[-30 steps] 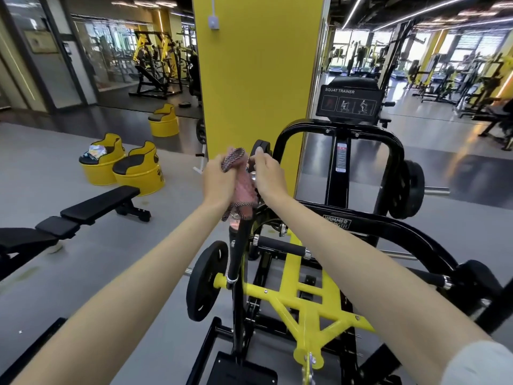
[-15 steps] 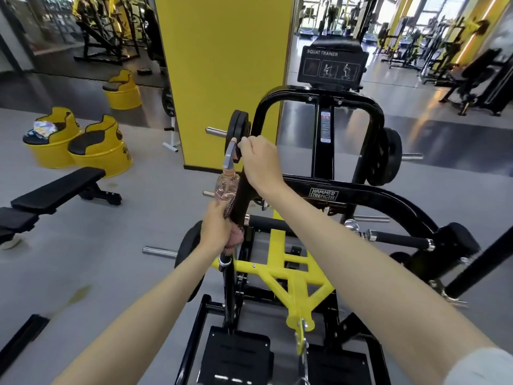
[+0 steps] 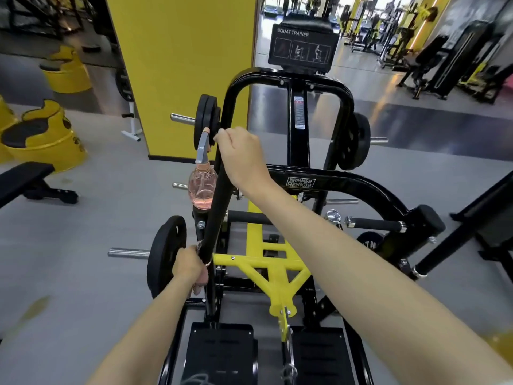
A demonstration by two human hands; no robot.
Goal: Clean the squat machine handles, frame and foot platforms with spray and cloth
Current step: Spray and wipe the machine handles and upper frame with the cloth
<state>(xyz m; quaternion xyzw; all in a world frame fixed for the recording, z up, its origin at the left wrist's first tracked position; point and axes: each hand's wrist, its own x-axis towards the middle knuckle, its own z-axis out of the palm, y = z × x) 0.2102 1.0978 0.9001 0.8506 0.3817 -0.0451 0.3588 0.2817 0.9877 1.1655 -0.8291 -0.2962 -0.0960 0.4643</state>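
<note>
The black and yellow squat machine (image 3: 288, 76) stands in front of me, its two black foot platforms (image 3: 222, 354) at the bottom. A long black handle bar (image 3: 219, 195) slants up on the machine's left side. My right hand (image 3: 238, 154) grips the top of this bar. A clear spray bottle (image 3: 202, 187) of pink liquid hangs by its grey trigger head beside those fingers. Low on the same bar, my left hand (image 3: 190, 269) grips a pinkish cloth (image 3: 206, 263) wrapped around it. The hand hides most of the cloth.
Black weight plates (image 3: 166, 257) on chrome pegs flank the bar on its left. A yellow pillar (image 3: 180, 65) rises behind the machine. A black bench (image 3: 25, 179) and yellow drum seats (image 3: 41, 145) stand at the left. More gym machines fill the far right.
My left hand has slid the cloth down the bar from the top to its lower part. My right hand has stayed at the top. My view has tilted down towards the platforms.
</note>
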